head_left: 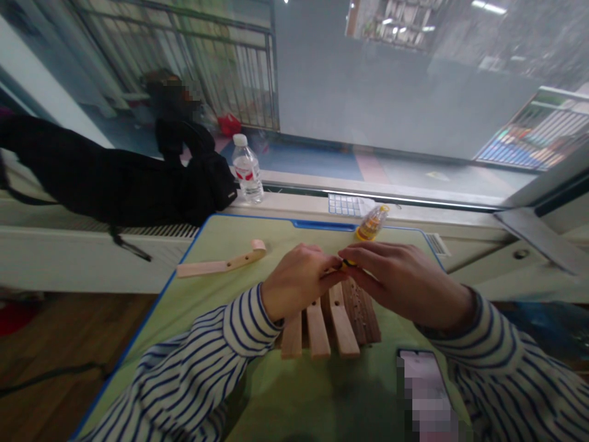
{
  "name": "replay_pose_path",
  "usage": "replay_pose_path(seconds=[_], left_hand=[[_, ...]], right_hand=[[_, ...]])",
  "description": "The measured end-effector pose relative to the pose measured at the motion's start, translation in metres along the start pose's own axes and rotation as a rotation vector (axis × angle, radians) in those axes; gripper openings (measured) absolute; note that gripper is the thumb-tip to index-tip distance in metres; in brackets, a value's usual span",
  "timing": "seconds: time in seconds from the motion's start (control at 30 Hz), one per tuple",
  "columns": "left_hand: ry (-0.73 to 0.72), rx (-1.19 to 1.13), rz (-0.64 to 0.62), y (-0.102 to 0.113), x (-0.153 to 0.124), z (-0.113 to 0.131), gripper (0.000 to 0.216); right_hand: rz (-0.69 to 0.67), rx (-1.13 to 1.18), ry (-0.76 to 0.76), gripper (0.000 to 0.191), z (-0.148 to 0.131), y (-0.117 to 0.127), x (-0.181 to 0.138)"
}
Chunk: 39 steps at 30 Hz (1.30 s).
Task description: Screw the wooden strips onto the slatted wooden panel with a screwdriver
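Observation:
My left hand and my right hand meet over a wooden assembly of several slats lying on the green table. Both hands are closed in a pinch around a small yellow and black object held between the fingertips; I cannot make out what it is. The left hand also rests on the top of the slats. A separate curved wooden piece lies to the left, apart from both hands.
A small yellow bottle lies at the table's far edge. A water bottle and a black bag sit on the window ledge. A phone lies near the front right. The table's blue edge runs along the left.

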<state>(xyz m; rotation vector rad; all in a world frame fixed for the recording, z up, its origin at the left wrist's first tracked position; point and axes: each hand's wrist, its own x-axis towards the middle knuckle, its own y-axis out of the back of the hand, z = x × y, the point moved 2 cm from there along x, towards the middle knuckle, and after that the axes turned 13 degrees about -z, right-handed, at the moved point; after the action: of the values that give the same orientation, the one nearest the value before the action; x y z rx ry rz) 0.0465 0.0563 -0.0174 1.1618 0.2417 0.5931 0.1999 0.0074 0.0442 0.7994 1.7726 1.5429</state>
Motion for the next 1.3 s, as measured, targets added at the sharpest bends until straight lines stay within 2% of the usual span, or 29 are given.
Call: replay_pose_path(seconds=[0.3,0.7,0.83,0.97,1.17,1.3], left_hand=[[-0.033,-0.059,-0.055,0.0006,-0.0007,0.0005,0.029],[0.005,-0.027,-0.020,0.0051,-0.0009,0.0020,0.030],[0.008,-0.055,-0.011,0.0069,-0.0016,0.0020,0.034],[-0.004,-0.089,-0.016,0.0051,-0.0023,0.0010,0.033],[-0.007,-0.031,-0.004,0.0029,-0.0013,0.0003,0.035],[-0.022,-0.036,-0.033,0.0036,-0.0010,0.0006,0.039]], right_hand=[[0.025,-0.018,-0.041,0.028,0.0011,-0.0047,0.0013],[0.061,-0.020,-0.066,0.029,0.0000,-0.0063,0.0011],[0.027,-0.010,-0.042,0.029,-0.0012,-0.0047,0.0008],[0.073,-0.027,0.009,0.037,-0.0024,0.0006,-0.0017],[-0.003,0.011,0.031,0.026,-0.0026,0.0000,-0.0017],[0.015,0.001,0.007,0.027,-0.0006,-0.0044,-0.0003]])
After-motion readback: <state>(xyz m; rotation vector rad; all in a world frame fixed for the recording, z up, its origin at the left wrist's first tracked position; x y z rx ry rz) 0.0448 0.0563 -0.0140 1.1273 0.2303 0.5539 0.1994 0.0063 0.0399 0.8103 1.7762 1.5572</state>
